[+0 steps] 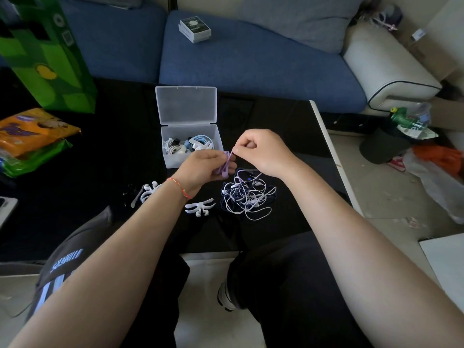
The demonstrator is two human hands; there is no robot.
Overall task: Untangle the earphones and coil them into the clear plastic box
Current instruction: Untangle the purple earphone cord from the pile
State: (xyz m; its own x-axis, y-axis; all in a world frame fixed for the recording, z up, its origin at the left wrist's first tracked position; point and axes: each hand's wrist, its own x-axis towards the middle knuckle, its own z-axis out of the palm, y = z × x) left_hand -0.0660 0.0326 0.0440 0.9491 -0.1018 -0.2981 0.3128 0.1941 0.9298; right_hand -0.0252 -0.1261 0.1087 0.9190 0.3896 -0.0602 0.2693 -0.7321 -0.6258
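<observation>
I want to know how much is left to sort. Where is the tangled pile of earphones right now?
In the head view the tangled pile of earphones lies on the black table, under the right hand, right of a white cord winder.

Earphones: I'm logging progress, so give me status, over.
Left hand grips purple coil; right hand pinches its cord. Clear plastic box open, part filled. Tangle on table, untouched.
</observation>
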